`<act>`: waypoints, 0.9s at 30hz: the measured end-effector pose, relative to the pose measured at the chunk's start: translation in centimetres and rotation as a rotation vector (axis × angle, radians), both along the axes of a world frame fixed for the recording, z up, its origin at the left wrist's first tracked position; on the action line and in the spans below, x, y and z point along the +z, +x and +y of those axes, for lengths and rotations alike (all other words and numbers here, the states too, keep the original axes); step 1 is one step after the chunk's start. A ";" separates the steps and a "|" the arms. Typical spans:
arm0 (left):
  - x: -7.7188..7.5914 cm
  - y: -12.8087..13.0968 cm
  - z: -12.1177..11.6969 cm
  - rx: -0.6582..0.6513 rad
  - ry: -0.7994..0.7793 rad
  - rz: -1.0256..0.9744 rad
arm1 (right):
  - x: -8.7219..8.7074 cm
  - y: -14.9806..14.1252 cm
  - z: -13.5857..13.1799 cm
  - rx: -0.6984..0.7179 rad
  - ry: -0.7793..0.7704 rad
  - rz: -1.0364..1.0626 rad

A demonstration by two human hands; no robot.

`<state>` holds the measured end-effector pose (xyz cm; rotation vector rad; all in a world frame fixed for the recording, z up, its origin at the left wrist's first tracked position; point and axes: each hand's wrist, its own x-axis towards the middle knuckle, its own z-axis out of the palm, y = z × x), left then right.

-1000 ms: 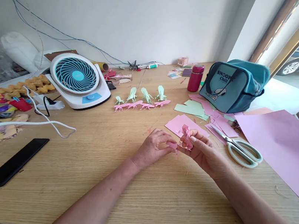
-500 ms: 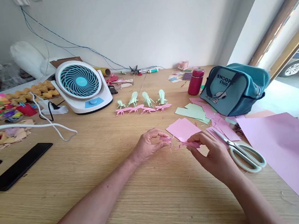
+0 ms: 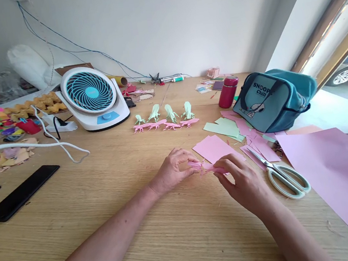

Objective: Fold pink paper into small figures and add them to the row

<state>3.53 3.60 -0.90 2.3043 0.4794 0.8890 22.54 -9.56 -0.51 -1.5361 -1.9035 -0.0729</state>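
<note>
Pinched in the fingers of my left hand [image 3: 174, 169] is a small pink folded-paper piece [image 3: 194, 163] with thin leg-like strips. My right hand [image 3: 244, 182] grips a second, longer pink folded-paper piece [image 3: 209, 167] between thumb and fingers. The two pieces meet end to end just above the table; whether they are joined I cannot tell. Beyond my hands stand several pink folded-paper insects [image 3: 190, 122] in a row, with several pale green folded-paper insects [image 3: 170, 113] behind them. Square pink paper sheets [image 3: 212, 147] lie just past my right hand.
White-handled scissors [image 3: 286, 179] lie right of my right hand, beside a large pink sheet [image 3: 341, 179]. Green paper offcuts [image 3: 222, 127], a teal bag [image 3: 264, 104] and a red flask [image 3: 228, 92] stand or lie behind. A fan [image 3: 97, 98] and a black slab [image 3: 21, 193] are leftward.
My hands have drawn slightly closer together, bringing the two pink paper pieces from a small gap to meeting. The view has shifted slightly.
</note>
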 end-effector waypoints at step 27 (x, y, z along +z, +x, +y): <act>-0.2 -0.1 -0.3 -0.012 0.191 -0.001 | -1.0 -0.6 0.1 0.071 0.009 0.086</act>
